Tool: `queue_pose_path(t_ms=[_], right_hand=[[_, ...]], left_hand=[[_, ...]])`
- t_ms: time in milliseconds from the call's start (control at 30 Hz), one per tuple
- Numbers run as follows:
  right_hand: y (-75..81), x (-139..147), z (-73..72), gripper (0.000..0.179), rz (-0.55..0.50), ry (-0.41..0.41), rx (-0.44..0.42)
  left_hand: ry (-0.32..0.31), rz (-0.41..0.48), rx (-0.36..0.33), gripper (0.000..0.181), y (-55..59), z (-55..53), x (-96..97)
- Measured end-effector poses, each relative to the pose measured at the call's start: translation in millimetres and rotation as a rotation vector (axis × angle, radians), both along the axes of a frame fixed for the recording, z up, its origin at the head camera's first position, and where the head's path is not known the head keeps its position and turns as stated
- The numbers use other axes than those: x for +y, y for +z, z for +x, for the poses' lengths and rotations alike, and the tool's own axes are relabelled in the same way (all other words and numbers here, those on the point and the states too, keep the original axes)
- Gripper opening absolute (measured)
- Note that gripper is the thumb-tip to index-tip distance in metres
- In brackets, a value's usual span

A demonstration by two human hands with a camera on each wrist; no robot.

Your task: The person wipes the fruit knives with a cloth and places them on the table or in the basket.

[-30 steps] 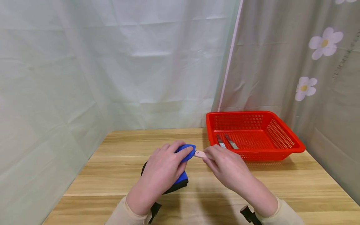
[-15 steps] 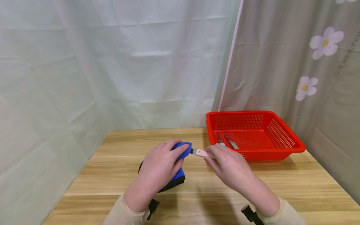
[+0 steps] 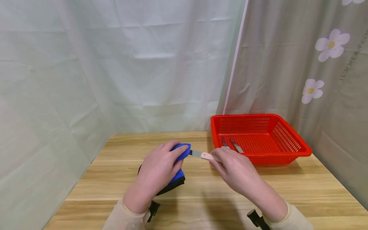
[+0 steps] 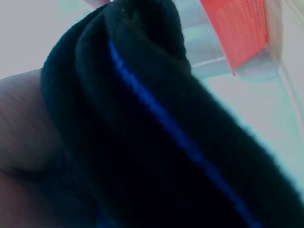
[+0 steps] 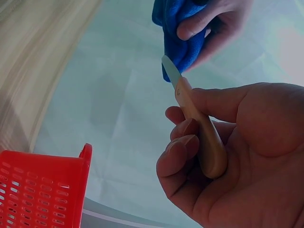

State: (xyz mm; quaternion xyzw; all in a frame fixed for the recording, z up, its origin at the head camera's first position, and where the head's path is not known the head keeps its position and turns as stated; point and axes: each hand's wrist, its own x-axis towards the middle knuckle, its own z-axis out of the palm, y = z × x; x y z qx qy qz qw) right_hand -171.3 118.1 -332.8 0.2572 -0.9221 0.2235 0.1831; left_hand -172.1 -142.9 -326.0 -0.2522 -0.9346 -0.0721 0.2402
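My right hand grips a small knife by its pale pink handle, with the blade pointing left. In the right wrist view the fingers curl round that handle and the thumb lies along it. My left hand pinches a blue cloth with a black underside, folded over the tip end of the blade. The rest of the blade shows bare between cloth and handle. Close up in the left wrist view, the dark folds of the cloth cover most of the picture. Both hands are over the middle of the table.
A red plastic basket stands at the back right of the wooden table, just beyond my right hand. Inside it lie two more knives, one of them a knife with a pale handle. A pale curtain hangs behind the table.
My left hand has slid the cloth leftward along the knife, and more of the blade shows now. The right hand has stayed nearly in place with its grip on the handle.
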Motion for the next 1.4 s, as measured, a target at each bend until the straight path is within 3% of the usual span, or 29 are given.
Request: queue_pose_path(t_ms=[567,933,1167,1400], right_hand=[[0.4,2.0,0.2,0.011,-0.005,0.019,0.02],[0.5,2.7,-0.2,0.009,-0.015,0.009,0.011],[0.5,1.6,-0.9,0.009,-0.007,-0.001,-0.009],[0.1,0.2,-1.8,0.008,0.006,-0.002,-0.014]], left_hand=[[-0.003,0.038,0.036,0.039,-0.8,-7.9,-13.4],[0.047,0.039,0.01,0.04,0.5,-9.1,-18.9],[-0.029,0.036,0.11,0.042,2.0,-4.5,-9.8],[-0.071,0.011,0.096,0.045,3.5,5.6,5.5]])
